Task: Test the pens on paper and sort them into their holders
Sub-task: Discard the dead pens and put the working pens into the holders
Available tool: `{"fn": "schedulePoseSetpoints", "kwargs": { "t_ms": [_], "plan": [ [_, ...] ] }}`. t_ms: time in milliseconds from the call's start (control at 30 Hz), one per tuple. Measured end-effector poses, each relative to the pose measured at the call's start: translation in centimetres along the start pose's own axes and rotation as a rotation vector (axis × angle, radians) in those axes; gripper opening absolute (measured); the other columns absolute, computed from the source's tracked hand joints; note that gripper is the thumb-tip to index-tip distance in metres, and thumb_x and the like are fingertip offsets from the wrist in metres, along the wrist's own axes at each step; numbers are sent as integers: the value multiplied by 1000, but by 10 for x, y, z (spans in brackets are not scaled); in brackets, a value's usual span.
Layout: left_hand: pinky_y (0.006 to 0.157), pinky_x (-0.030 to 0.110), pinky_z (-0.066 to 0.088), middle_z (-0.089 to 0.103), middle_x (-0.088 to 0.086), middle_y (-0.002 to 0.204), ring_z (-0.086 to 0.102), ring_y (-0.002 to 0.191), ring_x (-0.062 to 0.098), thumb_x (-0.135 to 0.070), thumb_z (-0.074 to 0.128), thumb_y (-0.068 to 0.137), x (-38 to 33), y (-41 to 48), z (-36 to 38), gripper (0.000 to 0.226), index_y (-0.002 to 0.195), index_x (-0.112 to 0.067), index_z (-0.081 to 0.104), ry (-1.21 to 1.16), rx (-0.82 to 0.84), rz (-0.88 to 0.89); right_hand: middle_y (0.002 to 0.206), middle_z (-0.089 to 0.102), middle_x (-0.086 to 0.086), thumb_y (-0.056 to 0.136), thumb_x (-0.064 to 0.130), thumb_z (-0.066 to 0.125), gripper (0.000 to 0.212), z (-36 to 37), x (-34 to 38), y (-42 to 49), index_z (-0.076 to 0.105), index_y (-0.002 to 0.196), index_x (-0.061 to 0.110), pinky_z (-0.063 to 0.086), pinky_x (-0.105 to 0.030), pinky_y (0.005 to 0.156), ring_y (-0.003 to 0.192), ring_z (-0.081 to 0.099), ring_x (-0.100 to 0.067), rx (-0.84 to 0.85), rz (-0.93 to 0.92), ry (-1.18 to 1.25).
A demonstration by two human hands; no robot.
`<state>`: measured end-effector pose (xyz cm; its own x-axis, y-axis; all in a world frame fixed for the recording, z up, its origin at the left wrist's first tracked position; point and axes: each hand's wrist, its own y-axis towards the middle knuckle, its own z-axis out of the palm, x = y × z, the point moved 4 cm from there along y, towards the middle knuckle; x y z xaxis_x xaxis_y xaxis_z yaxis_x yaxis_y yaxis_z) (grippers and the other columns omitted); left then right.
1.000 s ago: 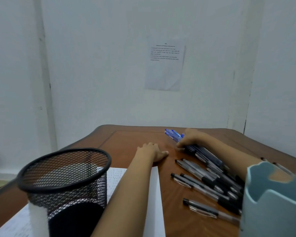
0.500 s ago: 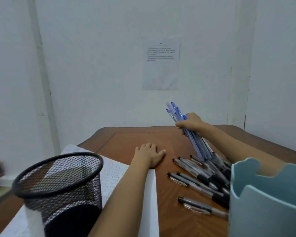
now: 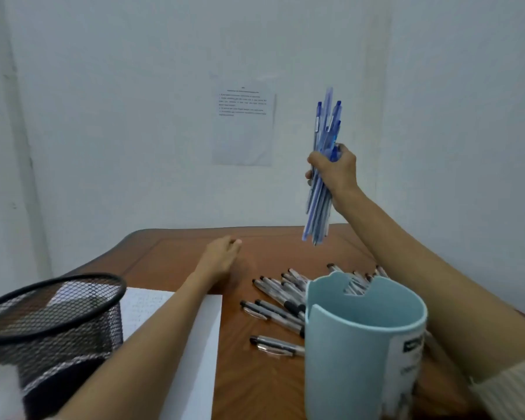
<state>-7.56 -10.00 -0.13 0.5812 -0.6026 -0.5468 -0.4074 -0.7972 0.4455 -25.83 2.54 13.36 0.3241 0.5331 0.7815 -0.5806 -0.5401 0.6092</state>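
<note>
Grip matters more than strength: light, stiff, slick barrels in a fistful are probably best clamped at mid-length. Just behind the blue holder (image 3: 346,359), black pens (image 3: 281,301) lie loose on the table (image 3: 170,256); left of it the left hand (image 3: 222,259) rests slack, holding nothing. Beyond and above it the right hand (image 3: 334,169) clenches the blue pens (image 3: 317,207), near upright, lifted higher than half a second ago.

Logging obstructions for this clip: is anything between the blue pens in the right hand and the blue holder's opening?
Nothing visible is. The right hand grips the blue pens in the air beyond the blue holder, whose top is open. The black pens lie low on the table, under that path.
</note>
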Motion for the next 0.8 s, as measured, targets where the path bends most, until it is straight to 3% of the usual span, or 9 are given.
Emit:
{"fn": "schedulePoseSetpoints", "kwargs": {
  "t_ms": [33, 100, 167, 300, 433, 500, 567, 667, 800],
  "plan": [
    [85, 30, 38, 59, 13, 113, 53, 106, 28, -25, 35, 101, -16, 1, -8, 32, 113, -6, 57, -118, -82, 19, 71, 56, -4, 81, 5, 62, 17, -9, 8, -4, 50, 82, 16, 51, -28, 52, 47, 58, -11, 0, -4, -5],
    [90, 33, 41, 61, 14, 113, 54, 108, 28, -24, 35, 101, -54, 4, -21, 34, 114, -3, 59, -298, -101, 38, 70, 56, -4, 81, 5, 62, 17, -28, 21, -13, 49, 83, 16, 51, -29, 53, 51, 58, -14, -7, -15, -33],
    [94, 35, 45, 62, 12, 116, 56, 110, 26, -26, 32, 101, -90, 3, -33, 36, 115, -6, 59, -512, 8, 34, 71, 56, -4, 81, 4, 62, 16, -43, 33, -21, 50, 87, 13, 52, -30, 54, 51, 58, -14, -15, -40, -74],
    [87, 31, 50, 64, 11, 113, 62, 99, 21, -36, 25, 102, -147, -31, -75, 43, 106, -11, 59, -816, 190, 42, 72, 54, -4, 81, 3, 61, 17, -68, 57, -43, 48, 85, 14, 51, -30, 54, 46, 58, -11, -39, -75, -97],
    [94, 34, 49, 62, 3, 119, 61, 109, 16, -67, 30, 87, -153, -99, -97, 62, 116, -19, 56, -831, 401, 118, 68, 53, -4, 80, 3, 60, 20, -86, 76, -76, 47, 79, 17, 50, -27, 52, 46, 58, -10, -56, -88, -50],
    [96, 32, 49, 59, 0, 125, 59, 112, 11, -86, 51, 54, -144, -139, -91, 92, 121, -23, 52, -816, 540, 120, 68, 53, -4, 81, 2, 61, 20, -91, 86, -91, 47, 79, 16, 50, -25, 51, 45, 58, -10, -48, -83, -23],
    [97, 31, 48, 54, -2, 130, 56, 115, 9, -88, 64, 30, -133, -172, -76, 112, 124, -29, 48, -732, 658, 129, 68, 52, -4, 80, 2, 61, 20, -94, 96, -103, 47, 79, 16, 49, -26, 51, 46, 58, -11, -50, -83, -22],
    [103, 36, 43, 47, -5, 138, 50, 123, 12, -81, 72, 32, -123, -204, -52, 122, 138, -30, 37, -596, 727, 173, 69, 53, -5, 79, 2, 61, 20, -96, 113, -117, 47, 79, 15, 50, -26, 51, 46, 58, -13, -64, -87, -10],
    [102, 33, 44, 55, -8, 131, 54, 116, 6, -66, 80, 42, -125, -219, -34, 100, 130, -33, 44, -569, 673, 166, 71, 53, -4, 79, 2, 61, 19, -94, 140, -126, 47, 79, 15, 49, -27, 52, 47, 57, -14, -78, -123, 51]
  ]
}}
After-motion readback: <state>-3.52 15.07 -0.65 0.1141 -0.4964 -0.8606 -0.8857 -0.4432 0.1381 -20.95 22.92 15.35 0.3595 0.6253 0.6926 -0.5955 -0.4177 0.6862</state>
